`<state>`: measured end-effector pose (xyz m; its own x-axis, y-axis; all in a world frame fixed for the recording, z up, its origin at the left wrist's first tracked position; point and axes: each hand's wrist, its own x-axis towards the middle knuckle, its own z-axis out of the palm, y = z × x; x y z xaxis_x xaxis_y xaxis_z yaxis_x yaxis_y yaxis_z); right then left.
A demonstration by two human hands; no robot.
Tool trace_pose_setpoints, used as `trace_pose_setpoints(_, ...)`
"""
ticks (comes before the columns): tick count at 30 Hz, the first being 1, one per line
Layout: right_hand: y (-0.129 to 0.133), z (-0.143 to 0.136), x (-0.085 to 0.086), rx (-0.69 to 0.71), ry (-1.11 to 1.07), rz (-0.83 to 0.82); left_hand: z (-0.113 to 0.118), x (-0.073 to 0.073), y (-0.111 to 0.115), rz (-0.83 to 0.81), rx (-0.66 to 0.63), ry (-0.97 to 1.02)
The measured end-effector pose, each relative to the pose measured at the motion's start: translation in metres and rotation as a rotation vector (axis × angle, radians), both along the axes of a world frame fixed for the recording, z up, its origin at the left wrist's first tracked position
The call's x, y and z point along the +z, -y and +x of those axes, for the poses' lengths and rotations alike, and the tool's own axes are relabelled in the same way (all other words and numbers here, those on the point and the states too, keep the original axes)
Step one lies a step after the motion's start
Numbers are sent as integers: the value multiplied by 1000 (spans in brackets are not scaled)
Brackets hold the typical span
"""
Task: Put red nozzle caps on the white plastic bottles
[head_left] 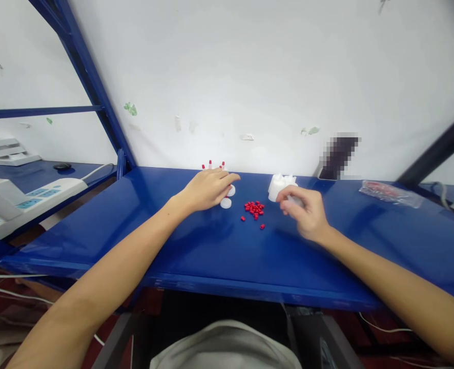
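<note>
My left hand [210,188] is stretched out flat, palm down, over a group of white round-based nozzle caps with red tips [210,164]. Its fingers partly hide them, and one white disc-shaped base [226,203] shows below the fingertips. My right hand [306,209] is closed, thumb and fingers pinching a whitish, translucent nozzle cap [296,201] that is mostly covered. Just behind that hand stands a cluster of white nozzle caps [276,187] without red tips. Between the hands lies a loose pile of small red tip caps [254,209], a few apart from the rest.
A clear plastic bag with red pieces [390,193] lies on the blue table [219,256] at the right. A dark, pixelated device [340,156] leans on the wall. On the left, a white power strip [38,197] sits beyond the blue frame post [96,77].
</note>
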<state>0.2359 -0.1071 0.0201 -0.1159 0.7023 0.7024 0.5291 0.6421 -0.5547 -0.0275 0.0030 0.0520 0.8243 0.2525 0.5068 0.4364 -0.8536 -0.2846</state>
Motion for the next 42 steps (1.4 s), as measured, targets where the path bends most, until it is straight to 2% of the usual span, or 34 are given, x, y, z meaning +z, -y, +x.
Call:
trace_pose_setpoints(3, -1, -2, 0, -16, 80, -57, 1, 0, 2, -44, 25, -53)
trace_pose_setpoints(6, 0, -2, 0, 51, 86, -135, 2, -1, 4, -66, 37, -88)
trace_pose_setpoints(10, 1, 0, -3, 186, -113, -183, 3, -1, 3, -64, 58, -106)
trace_pose_setpoints(14, 0, 3, -5, 234, -307, -112, 4, -1, 3, -11, 81, -157)
trace_pose_setpoints(16, -1, 5, -5, 197, -266, -61, 5, -2, 3, 10, 89, -161)
trace_pose_setpoints(21, 2, 0, 0, -18, 37, 22, 5, -6, 1, 51, 95, -124)
trace_pose_setpoints(25, 3, -7, 4, -94, 153, 54, 3, -2, 1, 83, 79, -24)
trace_pose_setpoints(27, 2, -7, 4, -92, 180, 29, 5, 2, 5, 16, 7, 18)
trace_pose_setpoints(30, 1, -5, 2, -17, 178, -66, 12, 5, 20, -231, -142, 33)
trace_pose_setpoints(32, 1, -4, 1, 23, 136, -137, 20, 2, 32, -433, -216, -19)
trace_pose_setpoints(34, 1, -3, 1, 21, 82, -180, 28, -4, 43, -566, -256, -120)
trace_pose_setpoints(36, 2, -4, 3, 8, 40, -202, 36, -13, 51, -577, -266, -201)
trace_pose_setpoints(39, 2, -5, 4, 11, 16, -248, 42, -25, 56, -481, -258, -273)
trace_pose_setpoints(42, 1, -8, 5, 51, -22, -343, 44, -31, 55, -404, -245, -308)
